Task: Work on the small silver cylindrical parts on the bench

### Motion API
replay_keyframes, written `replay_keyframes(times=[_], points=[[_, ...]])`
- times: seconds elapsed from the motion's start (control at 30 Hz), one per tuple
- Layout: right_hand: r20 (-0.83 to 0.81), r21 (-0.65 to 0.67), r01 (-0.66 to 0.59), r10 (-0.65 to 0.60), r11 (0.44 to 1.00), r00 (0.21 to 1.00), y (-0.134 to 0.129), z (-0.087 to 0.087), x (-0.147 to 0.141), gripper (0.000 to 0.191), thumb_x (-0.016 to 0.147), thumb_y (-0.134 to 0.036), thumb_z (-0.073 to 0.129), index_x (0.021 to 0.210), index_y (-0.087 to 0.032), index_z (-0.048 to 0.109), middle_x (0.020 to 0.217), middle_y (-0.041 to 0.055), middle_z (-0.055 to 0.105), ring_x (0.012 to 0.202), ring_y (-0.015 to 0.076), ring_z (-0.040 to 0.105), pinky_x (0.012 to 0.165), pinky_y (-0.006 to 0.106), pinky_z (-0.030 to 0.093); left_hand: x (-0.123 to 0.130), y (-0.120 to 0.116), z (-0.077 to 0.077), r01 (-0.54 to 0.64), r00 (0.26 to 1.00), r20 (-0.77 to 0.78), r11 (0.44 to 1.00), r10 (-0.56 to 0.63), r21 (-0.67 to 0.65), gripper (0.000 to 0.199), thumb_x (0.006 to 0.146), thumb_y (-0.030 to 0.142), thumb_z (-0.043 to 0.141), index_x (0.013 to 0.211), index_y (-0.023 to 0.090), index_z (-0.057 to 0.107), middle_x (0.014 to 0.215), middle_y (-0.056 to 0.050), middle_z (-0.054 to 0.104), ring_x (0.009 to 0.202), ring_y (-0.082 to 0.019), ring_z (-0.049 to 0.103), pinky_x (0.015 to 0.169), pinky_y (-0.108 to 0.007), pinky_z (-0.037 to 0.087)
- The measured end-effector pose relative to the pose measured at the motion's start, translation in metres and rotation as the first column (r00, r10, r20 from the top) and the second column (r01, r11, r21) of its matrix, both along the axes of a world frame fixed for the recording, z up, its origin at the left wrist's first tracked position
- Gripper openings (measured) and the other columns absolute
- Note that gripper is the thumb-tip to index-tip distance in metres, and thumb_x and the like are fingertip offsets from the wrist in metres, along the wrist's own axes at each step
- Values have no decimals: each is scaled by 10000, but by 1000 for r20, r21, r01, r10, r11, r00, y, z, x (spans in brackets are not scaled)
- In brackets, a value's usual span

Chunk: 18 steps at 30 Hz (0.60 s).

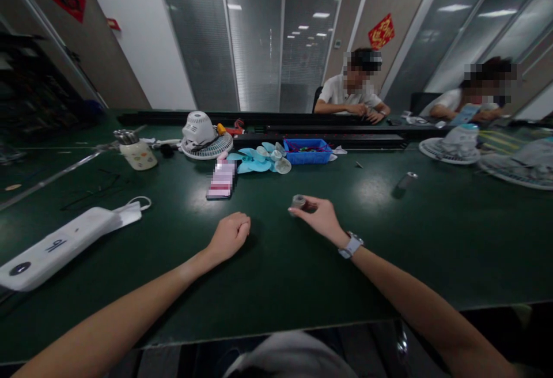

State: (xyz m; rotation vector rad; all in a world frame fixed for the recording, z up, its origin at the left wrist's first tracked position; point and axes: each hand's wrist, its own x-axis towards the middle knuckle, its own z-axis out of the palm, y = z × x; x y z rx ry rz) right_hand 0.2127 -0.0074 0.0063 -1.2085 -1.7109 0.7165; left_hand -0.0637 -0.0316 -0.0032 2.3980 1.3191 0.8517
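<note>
My right hand (322,216), with a watch at the wrist, pinches a small grey cylindrical piece (297,204) between thumb and fingers, close to the tabletop. It looks hollow or recessed on top; its exact kind is too small to tell. My left hand (230,237) rests on the green table (276,286) as a closed fist, apart from the right, with no object showing in it. Beyond the left hand lies a phone (222,180) with a lit screen. Light-blue fan blades (254,161) are heaped just past the phone.
Behind the blades are a blue basket (307,152) of small parts and a white fan housing (199,130). To the left stand a cream flask (137,153) and a long white device (60,245). A small metal cylinder (407,180) lies right. Two people sit across the table.
</note>
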Motion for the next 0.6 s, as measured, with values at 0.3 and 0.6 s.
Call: replay_keyframes(times=[0.3,0.6], points=[[118,14,-281,278,960,953,-39,-4,-49,368,771,-431,735,1090,-249,708,1009,11,736,897,204,680,813,318,521,14,-17,12,101,967,227,993,-111,54,283,947,289,466,1173,231,624,1272,-75,597,1159,-224,529,991,-387,414],[122,43,-305,298,951,947,-35,-8,-50,408,782,-416,726,1150,-245,685,1026,13,731,902,199,678,794,305,517,31,-9,6,20,958,288,999,-6,-48,206,875,389,616,983,273,749,1139,-60,635,1102,-235,538,985,-425,409]])
